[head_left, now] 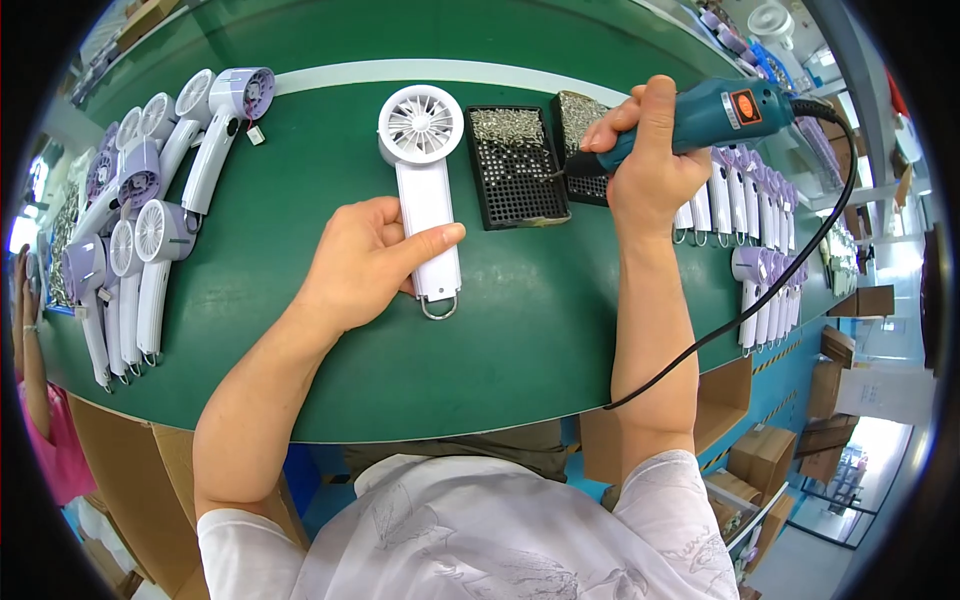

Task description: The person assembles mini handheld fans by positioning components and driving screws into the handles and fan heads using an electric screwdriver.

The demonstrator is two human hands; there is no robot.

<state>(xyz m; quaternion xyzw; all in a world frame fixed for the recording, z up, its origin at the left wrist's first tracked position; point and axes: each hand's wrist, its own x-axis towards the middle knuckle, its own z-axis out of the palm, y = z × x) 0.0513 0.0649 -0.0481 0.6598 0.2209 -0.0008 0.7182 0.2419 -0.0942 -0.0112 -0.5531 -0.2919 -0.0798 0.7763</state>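
Left grip (365,255): closed around the handle of a white hand fan (430,205), thumb laid across its front. I have the fan at mid-counter, face up, its round head pointing away from me and the metal loop toward me. Cannot tell whether it rests on the counter (350,390) or is slightly raised.

Right grip (655,170): wrapped around a teal power screwdriver (700,117), index finger up along its body. Bit points left, over the right side of a black screw tray (530,218); contact not clear to me. That tray sits just right of the fan, screws heaped at its far end. A second tray (590,190) stands beside it, partly hidden from me by the screwdriver and fingers.

Obstructions: the black cable (770,290) loops from the screwdriver's back end, passes in front of the fans on the right and crosses my view of the right forearm.

Farther out: a cluster of white-and-purple fans (150,235) at left, overlapping one another, well apart from the left grip. Two rows of fans (745,200) at right, beyond the right forearm. Cardboard boxes (770,455) below the counter's right side; a person in pink (60,440) at far left.
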